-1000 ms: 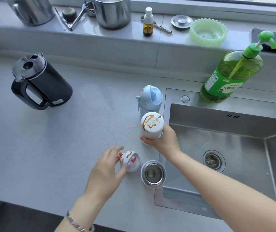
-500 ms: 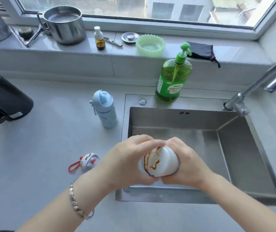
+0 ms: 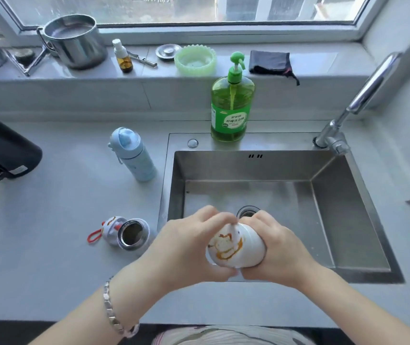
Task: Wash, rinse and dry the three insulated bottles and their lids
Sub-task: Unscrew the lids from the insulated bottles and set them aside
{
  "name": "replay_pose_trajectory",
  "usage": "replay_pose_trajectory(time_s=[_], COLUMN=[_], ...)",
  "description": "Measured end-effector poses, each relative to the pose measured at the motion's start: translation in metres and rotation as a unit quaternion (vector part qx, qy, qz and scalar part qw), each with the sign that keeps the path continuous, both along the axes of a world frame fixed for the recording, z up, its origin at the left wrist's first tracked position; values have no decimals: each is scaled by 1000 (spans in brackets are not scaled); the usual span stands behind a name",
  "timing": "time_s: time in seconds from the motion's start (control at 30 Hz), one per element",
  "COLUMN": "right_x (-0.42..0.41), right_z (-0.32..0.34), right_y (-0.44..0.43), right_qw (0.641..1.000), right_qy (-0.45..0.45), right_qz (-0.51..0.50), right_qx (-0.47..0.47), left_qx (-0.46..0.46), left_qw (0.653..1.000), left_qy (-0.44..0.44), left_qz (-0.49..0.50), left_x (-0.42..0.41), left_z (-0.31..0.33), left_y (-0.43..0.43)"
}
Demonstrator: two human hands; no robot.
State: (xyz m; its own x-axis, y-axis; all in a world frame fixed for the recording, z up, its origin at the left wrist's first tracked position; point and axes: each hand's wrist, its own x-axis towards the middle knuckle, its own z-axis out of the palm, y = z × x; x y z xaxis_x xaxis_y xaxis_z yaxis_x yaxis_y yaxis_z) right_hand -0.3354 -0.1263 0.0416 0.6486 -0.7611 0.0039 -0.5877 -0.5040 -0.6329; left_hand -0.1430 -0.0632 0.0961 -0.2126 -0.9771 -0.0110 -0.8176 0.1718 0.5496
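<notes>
The white bottle (image 3: 236,247) is held in both grips over the front of the sink (image 3: 348,220): the right hand (image 3: 281,247) is wrapped round its body and the left hand (image 3: 186,242) is curled over its painted end, so the lid is likely being twisted off. The body should be held firm and only the lid turned, low over the sink. The blue bottle (image 3: 134,155) stands shut on the tabletop (image 3: 49,207), the steel bottle (image 3: 131,235) open nearby.

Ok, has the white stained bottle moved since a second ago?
Yes. The white bottle stood on the counter left of the sink rim; now the left hand and right hand hold it over the basin.
</notes>
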Motion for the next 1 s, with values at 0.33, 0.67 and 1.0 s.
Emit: replay_pose_trajectory(time_s=[0.33,0.67,1.0], right_x=[-2,-15,-3], right_z=[-8,-15,-7], right_y=[-9,-55,-85], right_qw=[998,911,853], right_qy=[44,286,413], right_qz=[32,-40,-41], right_qx=[36,294,316], left_qx=[31,105,101], left_qw=[977,929,916], left_qy=[102,34,24], left_qz=[182,354,388], left_x=[-7,23,40], left_z=[-11,-42,-47], left_y=[18,42,45])
